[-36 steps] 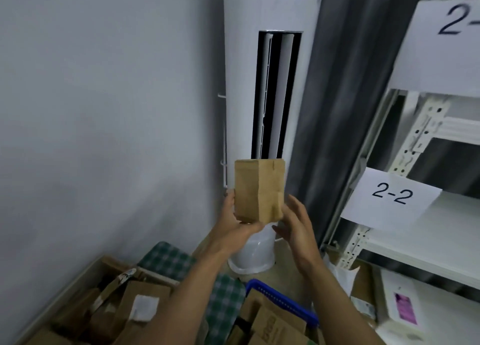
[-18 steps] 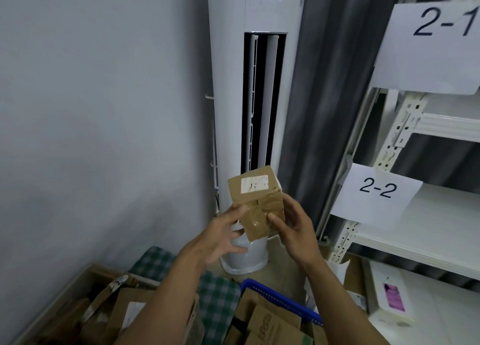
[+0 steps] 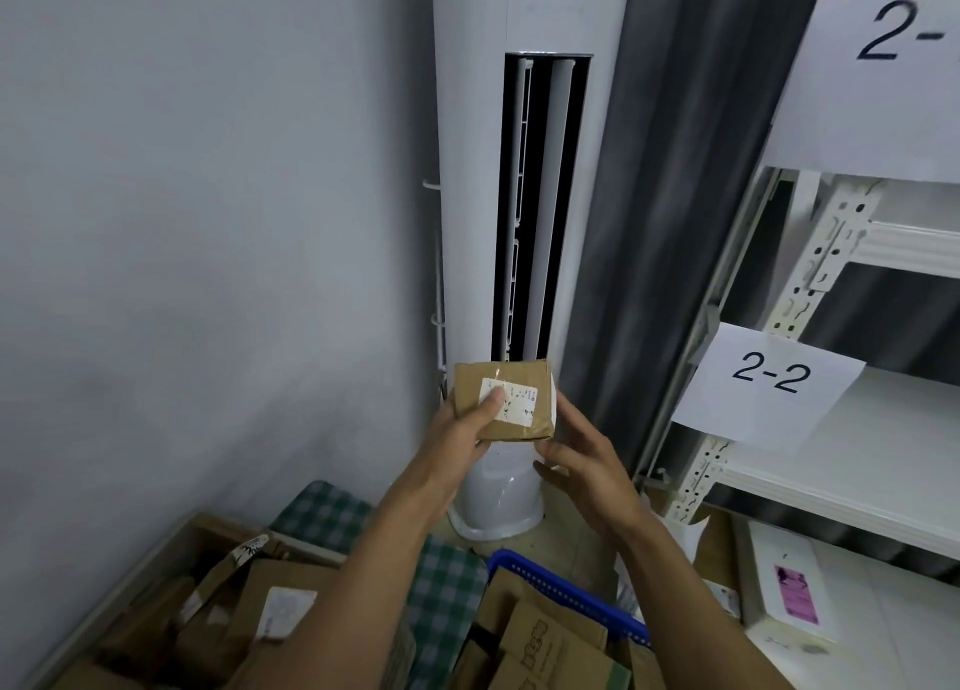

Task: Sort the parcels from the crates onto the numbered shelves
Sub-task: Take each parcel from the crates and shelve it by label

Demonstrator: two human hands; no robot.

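Head view: holding a small brown parcel (image 3: 503, 401) up at chest height in front of a white tower fan (image 3: 524, 221), label side (image 3: 509, 401) turned toward the camera. Gripping it with the left hand (image 3: 457, 437), thumb pressing across the left part of the label and fingers wrapping under the lower left corner. Hovering just beside it, the right hand (image 3: 582, 463), fingers loosely spread and curled toward the parcel's lower right corner; touching or a hair apart, cannot tell. Lying with its long axis roughly level, left to right between the two hands, slightly tilted. Sitting to the right of the grip and a little above it, the shelf sign marked 2-2 (image 3: 769, 382), its white shelf board (image 3: 857, 460) stretching further right; higher still, a sign beginning with 2- (image 3: 893, 86). Resting below the grip, a blue crate (image 3: 566, 593) with more cardboard parcels, and down to the left an open cardboard box (image 3: 171, 611) of others. Probably reading the label; right hand nearer the shelves, so likely carrying rightward. Label digits too small to read.
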